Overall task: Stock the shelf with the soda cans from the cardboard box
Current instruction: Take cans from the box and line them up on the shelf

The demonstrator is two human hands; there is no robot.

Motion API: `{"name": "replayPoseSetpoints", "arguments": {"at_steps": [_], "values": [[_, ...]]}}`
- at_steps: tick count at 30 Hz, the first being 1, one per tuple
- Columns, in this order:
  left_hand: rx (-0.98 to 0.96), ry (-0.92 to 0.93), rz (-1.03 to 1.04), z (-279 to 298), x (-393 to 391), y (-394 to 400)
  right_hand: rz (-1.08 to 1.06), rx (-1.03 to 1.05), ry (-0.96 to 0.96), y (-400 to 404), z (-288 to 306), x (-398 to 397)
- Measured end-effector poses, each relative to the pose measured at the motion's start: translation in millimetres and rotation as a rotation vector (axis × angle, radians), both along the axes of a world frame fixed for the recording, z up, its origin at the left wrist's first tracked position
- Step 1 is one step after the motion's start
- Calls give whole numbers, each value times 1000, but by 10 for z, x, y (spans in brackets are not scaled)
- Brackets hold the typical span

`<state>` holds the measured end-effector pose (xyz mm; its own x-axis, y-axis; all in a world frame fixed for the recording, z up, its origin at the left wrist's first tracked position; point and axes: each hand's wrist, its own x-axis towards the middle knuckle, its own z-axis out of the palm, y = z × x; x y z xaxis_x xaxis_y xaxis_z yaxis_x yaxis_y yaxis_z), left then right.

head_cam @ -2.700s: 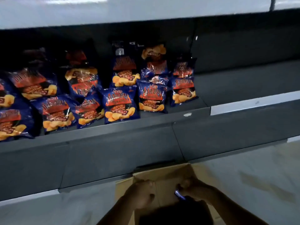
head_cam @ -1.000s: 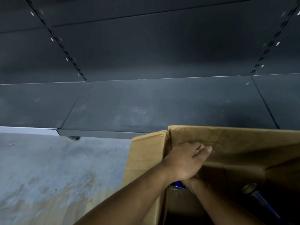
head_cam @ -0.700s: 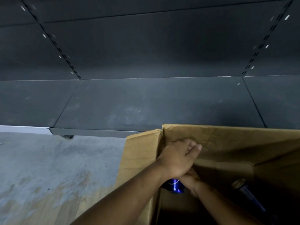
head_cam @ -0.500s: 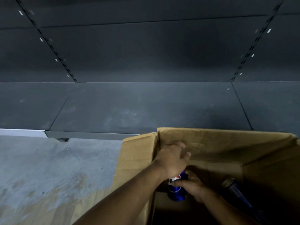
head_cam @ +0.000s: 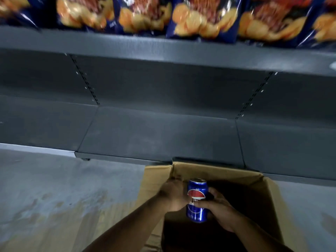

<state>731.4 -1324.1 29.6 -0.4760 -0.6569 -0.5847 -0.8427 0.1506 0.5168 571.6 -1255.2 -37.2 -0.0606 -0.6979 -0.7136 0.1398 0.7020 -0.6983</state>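
Observation:
A blue soda can [head_cam: 197, 200] with a red and white logo is upright above the open cardboard box [head_cam: 236, 176], and my right hand [head_cam: 218, 210] grips it from the right. My left hand [head_cam: 171, 194] is blurred. It sits just left of the can, with its fingers reaching to the box's back-left corner. The dark grey bottom shelf [head_cam: 163, 135] lies directly behind the box and is bare. The inside of the box is dark, so no other cans show.
The upper shelf edge [head_cam: 163, 50] runs across the top, with several blue chip bags [head_cam: 200, 20] on it. Slotted uprights [head_cam: 85, 82] line the back panel. Grey floor [head_cam: 63, 188] spreads to the left of the box.
My right hand has lifted the can from deep in the box up to its rim. The view has tilted upward, so the chip bags show again. My left hand stays at the box corner.

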Motion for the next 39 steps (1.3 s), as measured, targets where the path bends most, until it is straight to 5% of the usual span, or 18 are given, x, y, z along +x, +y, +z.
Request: {"name": "replayPoseSetpoints", "arguments": {"at_steps": [6, 21, 30, 39], "values": [[131, 6, 88, 1229, 363, 78, 145, -44, -127, -41, 1426, 130], [366, 434, 238, 4170, 876, -69, 335, -287, -196, -374, 4702, 464], [124, 552, 269, 5404, 691, -410, 437, -487, -128, -977, 5975, 349], [-186, 834, 512, 5881, 672, -736, 397, -719, -130, -1558, 6621, 507]]}}
